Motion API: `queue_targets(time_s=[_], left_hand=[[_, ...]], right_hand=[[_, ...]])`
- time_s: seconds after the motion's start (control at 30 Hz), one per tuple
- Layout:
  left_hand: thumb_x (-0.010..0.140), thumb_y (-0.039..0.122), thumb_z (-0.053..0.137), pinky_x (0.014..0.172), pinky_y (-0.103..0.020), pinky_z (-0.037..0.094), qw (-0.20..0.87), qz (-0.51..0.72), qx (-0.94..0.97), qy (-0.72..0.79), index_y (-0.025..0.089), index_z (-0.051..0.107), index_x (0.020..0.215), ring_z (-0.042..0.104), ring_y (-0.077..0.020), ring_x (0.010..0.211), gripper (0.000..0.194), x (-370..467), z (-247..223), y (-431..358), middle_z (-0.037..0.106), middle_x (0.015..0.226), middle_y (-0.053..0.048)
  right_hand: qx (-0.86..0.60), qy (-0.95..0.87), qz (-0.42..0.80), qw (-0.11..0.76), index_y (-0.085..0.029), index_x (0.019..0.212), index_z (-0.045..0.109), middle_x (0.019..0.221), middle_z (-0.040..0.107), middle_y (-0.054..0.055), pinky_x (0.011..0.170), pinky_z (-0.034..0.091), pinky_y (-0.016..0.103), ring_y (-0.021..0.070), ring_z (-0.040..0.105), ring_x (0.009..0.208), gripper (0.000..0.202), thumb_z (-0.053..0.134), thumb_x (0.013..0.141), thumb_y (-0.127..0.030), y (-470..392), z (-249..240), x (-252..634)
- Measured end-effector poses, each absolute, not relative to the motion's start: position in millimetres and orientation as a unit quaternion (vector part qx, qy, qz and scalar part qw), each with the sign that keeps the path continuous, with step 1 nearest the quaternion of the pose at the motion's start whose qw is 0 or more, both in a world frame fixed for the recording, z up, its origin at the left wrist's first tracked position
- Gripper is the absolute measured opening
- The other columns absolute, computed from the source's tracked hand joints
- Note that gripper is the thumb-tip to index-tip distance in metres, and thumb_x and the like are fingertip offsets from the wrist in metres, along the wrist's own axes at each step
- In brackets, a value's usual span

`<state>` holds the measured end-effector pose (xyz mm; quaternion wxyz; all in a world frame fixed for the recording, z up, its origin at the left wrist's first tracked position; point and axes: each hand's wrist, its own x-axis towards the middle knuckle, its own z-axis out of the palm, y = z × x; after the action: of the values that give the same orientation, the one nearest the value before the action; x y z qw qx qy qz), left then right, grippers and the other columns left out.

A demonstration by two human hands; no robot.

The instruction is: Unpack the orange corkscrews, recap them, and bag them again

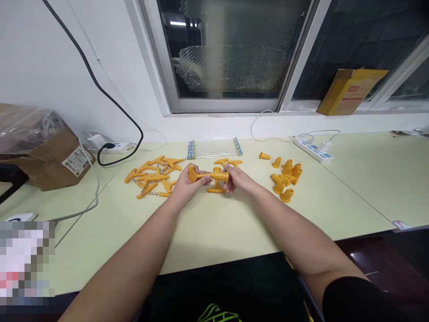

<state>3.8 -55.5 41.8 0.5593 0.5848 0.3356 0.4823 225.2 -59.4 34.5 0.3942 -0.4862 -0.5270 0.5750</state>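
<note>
On the head view I've got the left hand [191,182] with its fingers wrapped around a yellow T-handle [192,173], and the right hand's [237,180] fingers gripping a yellow sleeve [221,177] in line with it. Both are up over the pale table [214,237], with loose T-handles [147,177] off to the left and a bunch of spare sleeves [287,176] to the right.

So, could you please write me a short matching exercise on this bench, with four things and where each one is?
1. black cable
2. yellow carton
3. T-handled piece
4. clear packet

A. handle end in the left hand
B. lying on the table, beyond the hands
C. plug at the left power strip
D. upright against the window

Pairs: 1-C, 2-D, 3-A, 4-B
</note>
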Motion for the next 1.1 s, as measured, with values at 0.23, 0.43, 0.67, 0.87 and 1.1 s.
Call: queue_targets(time_s=[0.23, 0.43, 0.67, 0.87, 1.1], left_hand=[[0.074, 0.04, 0.091, 0.093, -0.04, 0.063, 0.567, 0.495, 0.552, 0.358, 0.023, 0.041, 0.091, 0.077, -0.0161, 0.081, 0.055, 4.1, 39.7, -53.7, 0.078, 0.096, -0.004], [0.073, 0.036, 0.092, 0.094, -0.04, 0.062, 0.598, 0.485, 0.543, 0.335, 0.022, 0.042, 0.091, 0.077, -0.0159, 0.082, 0.055, 2.5, 36.6, -50.2, 0.075, 0.092, -0.001], [0.071, 0.03, 0.093, 0.093, -0.039, 0.059, 0.566, 0.476, 0.598, 0.308, 0.022, 0.041, 0.089, 0.075, -0.018, 0.091, 0.055, 5.8, 33.3, -52.2, 0.077, 0.104, -0.007], [0.071, 0.034, 0.092, 0.091, -0.041, 0.058, 0.512, 0.484, 0.624, 0.336, 0.023, 0.042, 0.086, 0.076, -0.0245, 0.097, 0.053, 9.2, 39.0, -57.6, 0.079, 0.095, -0.008], [0.073, 0.035, 0.091, 0.089, -0.04, 0.061, 0.572, 0.528, 0.528, 0.339, 0.022, 0.04, 0.087, 0.075, -0.0159, 0.079, 0.053, 4.3, 36.7, -50.1, 0.076, 0.088, -0.002]], right_hand=[[-0.369, -0.604, 0.524, 0.474, -0.026, 0.112, 0.058, 0.122, 0.063, 0.002, 0.09, 0.06, 0.033, 0.015, 0.07, 0.093, 0.047, 0.086, 0.075, -0.032, -66.0, 37.0, 232.0], [-0.362, -0.605, 0.519, 0.483, -0.025, 0.103, 0.059, 0.102, 0.071, 0.001, 0.09, 0.057, 0.035, 0.0182, 0.071, 0.093, 0.037, 0.083, 0.075, -0.031, -64.3, 31.7, 227.6], [-0.42, -0.537, 0.57, 0.459, -0.021, 0.086, 0.063, 0.066, 0.066, -0.001, 0.052, 0.052, 0.025, 0.0131, 0.06, 0.052, 0.038, 0.08, 0.08, -0.055, -61.3, 32.3, 219.6], [-0.489, -0.519, 0.604, 0.356, -0.02, 0.084, 0.067, 0.072, 0.071, 0.009, 0.047, 0.054, 0.028, 0.0179, 0.066, 0.055, 0.071, 0.042, 0.092, -0.085, -62.3, 37.5, 227.8], [-0.351, -0.603, 0.517, 0.495, -0.026, 0.115, 0.066, 0.12, 0.069, 0.003, 0.093, 0.06, 0.033, 0.0157, 0.07, 0.097, 0.052, 0.093, 0.072, -0.039, -65.2, 42.6, 238.2]])
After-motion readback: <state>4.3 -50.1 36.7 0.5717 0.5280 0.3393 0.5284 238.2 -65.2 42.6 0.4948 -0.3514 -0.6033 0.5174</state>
